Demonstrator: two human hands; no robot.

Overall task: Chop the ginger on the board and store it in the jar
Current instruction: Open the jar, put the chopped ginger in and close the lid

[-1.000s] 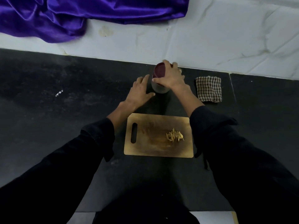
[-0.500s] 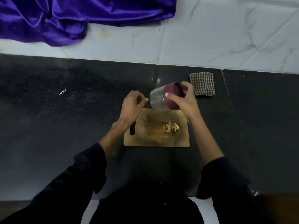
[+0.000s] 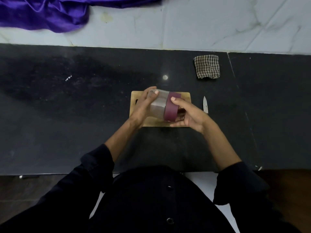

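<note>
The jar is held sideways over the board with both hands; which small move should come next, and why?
Probably twist the lid off: the right hand has its grip on it, the left hand steadies the jar, and the lid is on.

Worn on the head, looked forward and steeply down from close above the black stone counter (image 3: 84,115). Faced toward white marbled tiles (image 3: 202,22) at 12 o'clock. Caught the wearer's own dark-sleeved torso at 6 o'clock.
</note>
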